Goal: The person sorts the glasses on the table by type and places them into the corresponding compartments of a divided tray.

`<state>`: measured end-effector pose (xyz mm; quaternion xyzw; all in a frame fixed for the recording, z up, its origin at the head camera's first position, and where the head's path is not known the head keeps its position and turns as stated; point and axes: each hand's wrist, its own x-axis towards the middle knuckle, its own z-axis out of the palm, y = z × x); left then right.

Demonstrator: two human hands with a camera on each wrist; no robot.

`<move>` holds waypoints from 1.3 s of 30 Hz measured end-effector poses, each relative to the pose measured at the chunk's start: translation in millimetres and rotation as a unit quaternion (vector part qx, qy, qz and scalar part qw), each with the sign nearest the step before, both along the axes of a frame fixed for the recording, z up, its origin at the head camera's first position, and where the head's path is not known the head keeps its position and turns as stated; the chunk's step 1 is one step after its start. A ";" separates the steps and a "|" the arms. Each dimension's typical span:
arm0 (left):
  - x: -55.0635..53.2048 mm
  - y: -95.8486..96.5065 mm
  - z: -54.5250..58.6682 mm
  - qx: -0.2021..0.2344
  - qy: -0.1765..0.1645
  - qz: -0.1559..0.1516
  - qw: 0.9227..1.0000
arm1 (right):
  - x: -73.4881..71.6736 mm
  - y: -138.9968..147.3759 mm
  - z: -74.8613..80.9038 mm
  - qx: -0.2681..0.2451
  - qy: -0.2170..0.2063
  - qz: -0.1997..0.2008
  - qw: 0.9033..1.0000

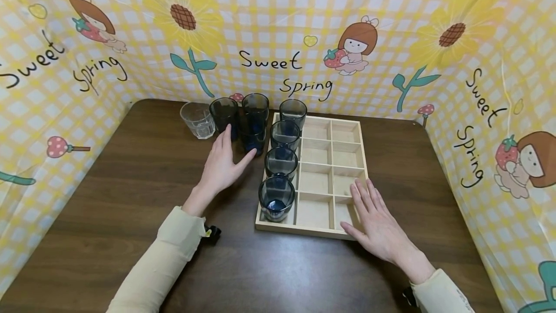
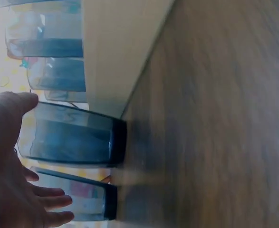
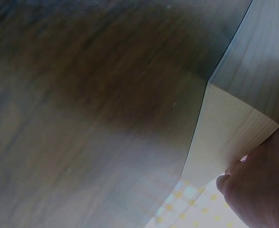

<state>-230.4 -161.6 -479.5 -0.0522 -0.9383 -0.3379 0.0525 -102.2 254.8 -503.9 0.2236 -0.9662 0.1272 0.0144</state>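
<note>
My left hand (image 1: pixel 222 164) is spread beside a small group of dark blue glasses, thumb near the front glass (image 1: pixel 253 134) and fingers overlapping the left one (image 1: pixel 223 110). A third dark glass (image 1: pixel 255 103) stands behind. In the left wrist view, the hand's extended fingers (image 2: pixel 53 202) are alongside two blue glasses, the nearer glass (image 2: pixel 75 135) beside the tray's side. My right hand (image 1: pixel 375 221) lies with straight fingers over the front right corner of the divided wooden tray (image 1: pixel 299 230). Its left column holds several blue-grey glasses, the nearest glass (image 1: pixel 276 197) at the front.
Left of the dark glasses stands a clear glass (image 1: pixel 198 120). The tray's middle and right columns show bare compartment floors. A yellow checked cloth (image 1: pixel 269 23) with printed figures rises behind and along both sides of the brown wooden table (image 1: pixel 108 192).
</note>
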 end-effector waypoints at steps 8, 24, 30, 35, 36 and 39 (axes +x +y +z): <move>-45.6 -10.4 -56.2 0.132 0.015 0.025 0.991 | -2.2 -3.0 2.0 -0.003 0.004 0.002 1.000; -62.3 20.2 -66.7 0.237 0.019 0.072 0.969 | -2.5 0.7 6.2 0.002 0.018 0.008 1.000; -83.6 11.3 -91.3 0.195 0.033 0.052 0.979 | 3.3 -3.7 2.1 -0.008 -0.012 -0.006 1.000; -87.8 8.2 -98.2 0.185 0.047 0.039 0.981 | 6.2 -3.6 1.8 -0.011 -0.011 -0.015 1.000; -87.8 7.7 -99.2 0.191 0.049 0.038 0.980 | 6.2 -3.7 1.8 -0.011 -0.012 -0.015 1.000; -83.8 7.0 -95.8 0.204 0.053 0.036 0.977 | 6.0 -4.2 1.9 -0.011 -0.014 -0.014 1.000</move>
